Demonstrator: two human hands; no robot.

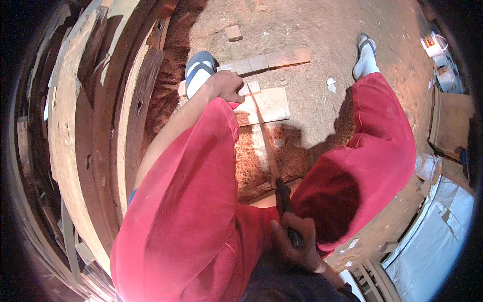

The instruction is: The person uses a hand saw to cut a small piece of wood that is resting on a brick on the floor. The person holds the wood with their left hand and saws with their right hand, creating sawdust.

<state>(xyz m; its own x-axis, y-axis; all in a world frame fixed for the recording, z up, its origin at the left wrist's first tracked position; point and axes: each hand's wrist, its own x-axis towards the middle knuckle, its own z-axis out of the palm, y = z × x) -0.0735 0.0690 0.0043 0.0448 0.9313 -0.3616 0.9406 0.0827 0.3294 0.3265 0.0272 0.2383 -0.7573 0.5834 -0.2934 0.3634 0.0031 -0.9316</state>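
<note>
Head view gives me the right hand (298,235) wrapped round the handle of a saw (266,146), its blade reaching over the near edge of a pale board (274,104) to a small wood piece (254,87) by the board's far edge. Beside that piece the left hand (224,85) curls down; whether it pinches anything, I cannot tell. I'd judge the cutting partway: a row of blocks (259,63) lies ready beyond, but this piece's cut is unclear.
</note>
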